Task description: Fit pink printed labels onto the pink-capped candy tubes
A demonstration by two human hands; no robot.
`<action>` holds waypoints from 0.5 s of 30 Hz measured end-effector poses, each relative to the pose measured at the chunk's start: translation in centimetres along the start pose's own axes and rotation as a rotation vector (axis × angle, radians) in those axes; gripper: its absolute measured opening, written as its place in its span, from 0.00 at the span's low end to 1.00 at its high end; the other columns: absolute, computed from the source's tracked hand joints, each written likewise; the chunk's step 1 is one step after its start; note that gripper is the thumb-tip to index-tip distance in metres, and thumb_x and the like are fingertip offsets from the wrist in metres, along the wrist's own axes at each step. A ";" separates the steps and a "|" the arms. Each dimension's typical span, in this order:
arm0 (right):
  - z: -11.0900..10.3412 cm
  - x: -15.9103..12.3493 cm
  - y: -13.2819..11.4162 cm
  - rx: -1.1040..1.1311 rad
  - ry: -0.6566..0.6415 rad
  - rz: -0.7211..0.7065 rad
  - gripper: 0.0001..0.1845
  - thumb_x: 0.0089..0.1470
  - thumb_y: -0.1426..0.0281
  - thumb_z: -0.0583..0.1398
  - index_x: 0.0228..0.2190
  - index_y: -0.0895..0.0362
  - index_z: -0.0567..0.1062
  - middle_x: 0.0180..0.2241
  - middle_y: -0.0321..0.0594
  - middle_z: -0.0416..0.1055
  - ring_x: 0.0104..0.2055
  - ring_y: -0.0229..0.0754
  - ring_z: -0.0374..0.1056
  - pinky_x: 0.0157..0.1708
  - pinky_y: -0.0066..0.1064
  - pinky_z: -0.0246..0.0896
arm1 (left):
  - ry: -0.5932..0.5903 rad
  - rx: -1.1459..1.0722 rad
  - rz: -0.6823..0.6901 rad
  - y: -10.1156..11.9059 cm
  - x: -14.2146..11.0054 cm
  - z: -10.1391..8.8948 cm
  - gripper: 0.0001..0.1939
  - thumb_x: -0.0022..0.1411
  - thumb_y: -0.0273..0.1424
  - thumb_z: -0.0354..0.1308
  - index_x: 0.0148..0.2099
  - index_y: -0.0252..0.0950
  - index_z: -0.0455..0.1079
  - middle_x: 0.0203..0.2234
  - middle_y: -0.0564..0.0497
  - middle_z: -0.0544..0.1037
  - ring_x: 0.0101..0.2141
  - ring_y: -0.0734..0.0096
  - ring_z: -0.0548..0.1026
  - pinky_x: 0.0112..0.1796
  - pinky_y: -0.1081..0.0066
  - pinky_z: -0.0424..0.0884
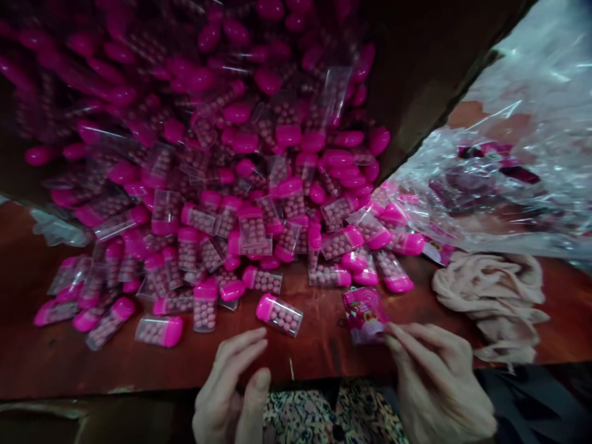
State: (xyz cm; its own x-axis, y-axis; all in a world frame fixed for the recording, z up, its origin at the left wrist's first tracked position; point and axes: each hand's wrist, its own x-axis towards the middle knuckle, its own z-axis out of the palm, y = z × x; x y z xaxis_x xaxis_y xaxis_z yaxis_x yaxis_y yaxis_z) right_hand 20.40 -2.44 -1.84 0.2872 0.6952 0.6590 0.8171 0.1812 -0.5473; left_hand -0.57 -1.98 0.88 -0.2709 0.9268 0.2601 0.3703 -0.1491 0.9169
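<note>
My left hand [234, 388] is at the table's front edge, fingers extended and thumb apart, with nothing in it. Just beyond its fingertips lies a clear container of pink balls with a bright pink cap [280, 314]. My right hand [439, 376] pinches the lower right corner of a small pink printed packet [365, 313] between thumb and fingers. The packet's far part lies on or just over the reddish tabletop; I cannot tell which. A large heap of similar pink-capped containers [252, 231] spreads over the table beyond both hands.
The heap reaches back into a dark box-like opening with a brown side wall [416, 80]. Crumpled clear plastic [518, 179] covers the right rear, with dark pink pieces beneath it. A bunched beige cloth [493, 290] lies at the right. The reddish table [319, 354] ends close to my body.
</note>
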 end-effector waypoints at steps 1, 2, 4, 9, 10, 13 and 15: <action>-0.1 0.0 -0.6 0.009 -0.037 -0.030 0.18 0.51 0.81 0.62 0.40 0.48 0.78 0.31 0.38 0.69 0.35 0.43 0.64 0.35 0.36 0.61 | -0.070 -0.106 -0.143 0.8 0.2 0.5 0.12 0.57 0.38 0.59 0.38 0.38 0.78 0.35 0.46 0.80 0.34 0.63 0.75 0.32 0.70 0.70; -0.2 0.0 -1.3 0.018 -0.071 -0.067 0.17 0.51 0.80 0.63 0.39 0.48 0.78 0.32 0.38 0.70 0.36 0.43 0.64 0.36 0.35 0.61 | -0.153 -0.209 -0.276 1.5 0.5 1.2 0.17 0.55 0.45 0.59 0.37 0.37 0.79 0.33 0.45 0.80 0.31 0.64 0.75 0.29 0.72 0.69; -0.1 -0.3 -2.3 0.030 -0.128 -0.128 0.17 0.50 0.80 0.63 0.39 0.48 0.78 0.33 0.38 0.71 0.39 0.44 0.64 0.37 0.35 0.62 | -0.312 -0.403 -0.493 2.5 1.1 2.6 0.26 0.49 0.53 0.60 0.37 0.36 0.80 0.29 0.44 0.80 0.27 0.66 0.73 0.27 0.72 0.68; 0.6 -0.9 -3.2 0.111 -0.172 -0.191 0.17 0.54 0.79 0.60 0.42 0.47 0.77 0.35 0.39 0.72 0.41 0.44 0.64 0.40 0.37 0.64 | -0.489 -0.611 -0.855 2.7 2.2 5.2 0.15 0.45 0.41 0.68 0.31 0.34 0.79 0.20 0.49 0.77 0.24 0.73 0.72 0.28 0.76 0.68; 0.7 -0.9 -3.2 0.147 -0.195 -0.188 0.17 0.54 0.78 0.60 0.43 0.48 0.77 0.36 0.39 0.72 0.41 0.44 0.64 0.40 0.37 0.64 | -0.468 -0.626 -0.901 2.5 2.3 5.4 0.13 0.45 0.38 0.69 0.31 0.34 0.79 0.21 0.49 0.77 0.23 0.74 0.71 0.27 0.77 0.68; 0.8 -0.8 -2.8 0.286 -0.244 -0.100 0.16 0.57 0.70 0.60 0.48 0.51 0.74 0.40 0.44 0.70 0.43 0.46 0.65 0.41 0.39 0.65 | -0.393 -0.670 -0.938 2.2 2.5 5.4 0.11 0.46 0.36 0.68 0.29 0.33 0.79 0.20 0.49 0.78 0.23 0.75 0.72 0.28 0.77 0.68; 0.9 -0.6 -2.7 0.345 -0.231 0.019 0.20 0.57 0.65 0.59 0.51 0.53 0.71 0.42 0.46 0.69 0.43 0.46 0.66 0.41 0.39 0.66 | -0.378 -0.670 -0.919 2.1 2.5 5.4 0.10 0.46 0.35 0.68 0.28 0.33 0.79 0.19 0.50 0.77 0.22 0.75 0.72 0.28 0.77 0.68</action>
State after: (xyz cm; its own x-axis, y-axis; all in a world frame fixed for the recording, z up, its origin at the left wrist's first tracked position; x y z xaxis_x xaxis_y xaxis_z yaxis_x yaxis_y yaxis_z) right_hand 17.57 -2.75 -1.18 0.1490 0.8314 0.5353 0.5861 0.3617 -0.7250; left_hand 4.29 1.92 1.81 0.1277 0.8068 -0.5768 -0.3922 0.5753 0.7178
